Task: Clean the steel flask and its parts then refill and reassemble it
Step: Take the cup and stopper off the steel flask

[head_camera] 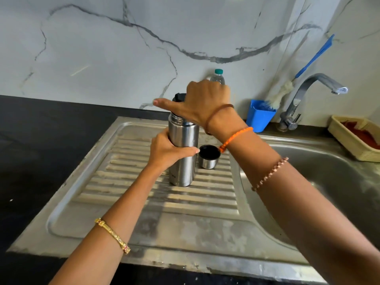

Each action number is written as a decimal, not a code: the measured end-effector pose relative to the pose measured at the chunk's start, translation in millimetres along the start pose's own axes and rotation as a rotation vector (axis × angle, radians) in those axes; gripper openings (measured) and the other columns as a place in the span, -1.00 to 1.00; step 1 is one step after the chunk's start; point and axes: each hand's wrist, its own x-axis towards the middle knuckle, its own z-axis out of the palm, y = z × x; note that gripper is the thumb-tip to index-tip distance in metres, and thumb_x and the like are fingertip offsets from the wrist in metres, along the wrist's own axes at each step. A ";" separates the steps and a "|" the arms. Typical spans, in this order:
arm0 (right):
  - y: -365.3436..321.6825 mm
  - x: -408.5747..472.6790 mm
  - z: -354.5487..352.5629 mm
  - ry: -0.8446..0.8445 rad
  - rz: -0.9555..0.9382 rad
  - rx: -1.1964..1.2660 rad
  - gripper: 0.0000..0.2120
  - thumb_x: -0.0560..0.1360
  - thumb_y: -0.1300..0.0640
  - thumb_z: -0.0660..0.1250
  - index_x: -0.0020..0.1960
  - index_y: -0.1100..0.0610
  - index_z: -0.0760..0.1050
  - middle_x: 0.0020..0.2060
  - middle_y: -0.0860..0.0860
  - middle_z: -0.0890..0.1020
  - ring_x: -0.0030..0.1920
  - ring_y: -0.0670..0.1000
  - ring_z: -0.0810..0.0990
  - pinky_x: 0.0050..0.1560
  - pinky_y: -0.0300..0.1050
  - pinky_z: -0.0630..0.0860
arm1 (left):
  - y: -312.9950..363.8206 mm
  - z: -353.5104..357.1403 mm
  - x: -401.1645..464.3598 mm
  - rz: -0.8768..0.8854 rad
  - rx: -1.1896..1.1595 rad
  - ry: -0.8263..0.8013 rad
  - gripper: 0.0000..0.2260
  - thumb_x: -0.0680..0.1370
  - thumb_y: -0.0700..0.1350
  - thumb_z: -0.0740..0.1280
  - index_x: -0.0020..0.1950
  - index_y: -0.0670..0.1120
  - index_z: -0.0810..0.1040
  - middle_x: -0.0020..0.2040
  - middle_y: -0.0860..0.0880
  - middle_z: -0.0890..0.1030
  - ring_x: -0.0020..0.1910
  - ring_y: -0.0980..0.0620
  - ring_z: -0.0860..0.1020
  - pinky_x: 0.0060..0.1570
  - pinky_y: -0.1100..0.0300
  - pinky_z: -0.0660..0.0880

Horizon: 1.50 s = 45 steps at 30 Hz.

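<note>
A steel flask (182, 140) stands upright on the ribbed steel drainboard (144, 194). My left hand (167, 150) is wrapped around its body. My right hand (202, 101) covers the flask's mouth from above and grips the black stopper (178, 97), which sits at the neck. Just right of the flask stands its steel cup lid (209, 156), mouth up, showing a black inside.
A clear water bottle (218, 76) with a teal cap stands behind my right hand against the marble wall. A blue holder (259, 116) with a bottle brush (281, 93) stands by the tap (314, 85). The sink basin (329, 161) lies right, with a cream basket (355, 136) beyond.
</note>
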 end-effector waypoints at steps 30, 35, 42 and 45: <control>10.1 60.4 -29.3 -0.663 -0.604 0.217 -0.57 0.23 0.39 0.43 -0.03 -0.03 0.57 -0.11 0.02 0.65 -0.21 -0.17 0.57 -0.20 -0.29 0.51 | -3.5 -26.8 13.2 0.035 -0.021 -0.126 -0.55 0.07 -0.09 0.65 -0.17 0.07 0.51 -0.16 0.09 0.63 -0.12 0.13 0.60 -0.11 0.15 0.56; 13.0 40.8 -16.5 -0.679 -0.584 0.282 -0.42 0.22 0.34 0.47 0.15 -0.08 0.53 -0.01 -0.12 0.60 -0.08 -0.20 0.55 -0.01 -0.23 0.50 | -17.5 -19.2 -1.6 0.015 -0.031 -0.157 -0.56 0.10 -0.14 0.64 -0.16 0.05 0.50 -0.16 0.07 0.63 -0.12 0.09 0.61 -0.14 0.18 0.55; 9.2 33.5 -18.6 -0.293 -0.193 -0.183 -0.41 0.55 -0.28 -0.11 -0.17 0.16 0.45 -0.20 0.09 0.51 -0.08 0.12 0.49 -0.07 -0.07 0.34 | -13.5 -7.9 10.5 0.064 -0.075 -0.157 -0.46 -0.08 0.13 0.53 -0.16 0.07 0.52 -0.20 0.11 0.65 -0.20 0.14 0.62 -0.25 0.22 0.55; -1.5 31.4 -24.3 -0.256 -0.187 -0.292 -0.34 0.45 -0.41 -0.13 -0.40 0.13 0.31 -0.44 0.01 0.41 -0.25 0.05 0.45 -0.13 -0.07 0.32 | -11.0 -12.5 10.9 0.097 -0.079 -0.156 -0.51 -0.01 0.04 0.59 -0.15 0.07 0.51 -0.19 0.10 0.64 -0.19 0.14 0.62 -0.24 0.23 0.55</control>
